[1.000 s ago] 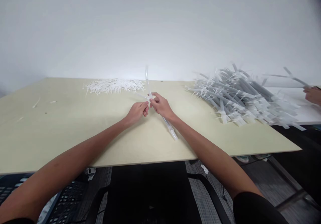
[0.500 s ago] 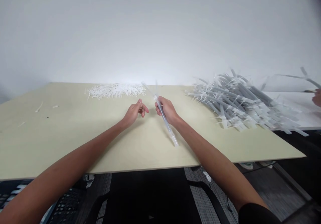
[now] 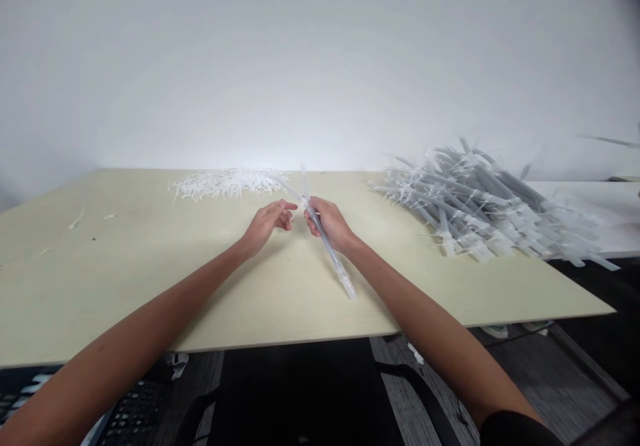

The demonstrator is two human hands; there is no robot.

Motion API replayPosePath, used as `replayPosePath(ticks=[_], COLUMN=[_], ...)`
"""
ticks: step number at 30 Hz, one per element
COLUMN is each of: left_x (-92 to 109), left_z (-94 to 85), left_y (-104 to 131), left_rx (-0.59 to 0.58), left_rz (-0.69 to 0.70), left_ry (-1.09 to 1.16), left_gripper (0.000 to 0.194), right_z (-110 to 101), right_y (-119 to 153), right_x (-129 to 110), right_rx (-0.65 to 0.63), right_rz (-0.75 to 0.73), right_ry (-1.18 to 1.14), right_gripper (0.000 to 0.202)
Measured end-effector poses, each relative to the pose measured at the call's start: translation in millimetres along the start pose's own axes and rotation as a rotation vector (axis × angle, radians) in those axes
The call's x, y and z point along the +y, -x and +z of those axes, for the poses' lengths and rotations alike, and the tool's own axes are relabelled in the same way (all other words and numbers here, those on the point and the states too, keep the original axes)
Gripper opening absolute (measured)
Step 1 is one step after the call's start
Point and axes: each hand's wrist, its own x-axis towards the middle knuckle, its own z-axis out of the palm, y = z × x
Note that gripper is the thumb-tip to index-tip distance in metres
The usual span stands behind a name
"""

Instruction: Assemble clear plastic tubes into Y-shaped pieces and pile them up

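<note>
My right hand (image 3: 329,223) is closed around a translucent grey plastic tube (image 3: 327,243), which slants with its lower end toward me. At the tube's upper end sits a white cable tie (image 3: 303,202), and thin, pale strips fan out above it, blurred. My left hand (image 3: 273,223) is just left of that end, its fingers half curled and apart, the fingertips close to the tie. A thin white tail shows between the fingertips and the tube; I see no firm grip on it.
Loose white cable ties (image 3: 225,183) lie heaped at the back. To the right is a large pile of similar tied tubes (image 3: 480,199), overhanging the table's edge. A few stray ties (image 3: 77,218) lie left. Part of another tube (image 3: 607,141) shows at the far right.
My left hand's fingertips have come closer to the tube's upper end. The tube has shifted slightly left and toward me in my right hand. At far right, another person's hand has mostly left view.
</note>
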Motion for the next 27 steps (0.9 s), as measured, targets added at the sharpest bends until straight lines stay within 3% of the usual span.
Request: replayPosePath(ticks=[6, 12, 27], left_x=[2.3, -5.6, -7.8], left_z=[5.8, 6.0, 9.7], left_y=[2.7, 1.0, 3.4], left_rx=[-0.015, 0.063, 0.016], left_rz=[-0.079, -0.092, -0.104], left_ry=[0.030, 0.030, 0.212], left_gripper=[0.037, 0.035, 0.034], right_z=[4.7, 6.1, 4.7], right_y=[-1.6, 3.5, 5.2], right_x=[8.7, 7.4, 7.2], right_rx=[-0.033, -0.062, -0.056], right_rz=[-0.042, -0.113, -0.166], right_ry=[0.170, 0.327, 0.389], right_gripper=[0.031, 0.035, 0.038])
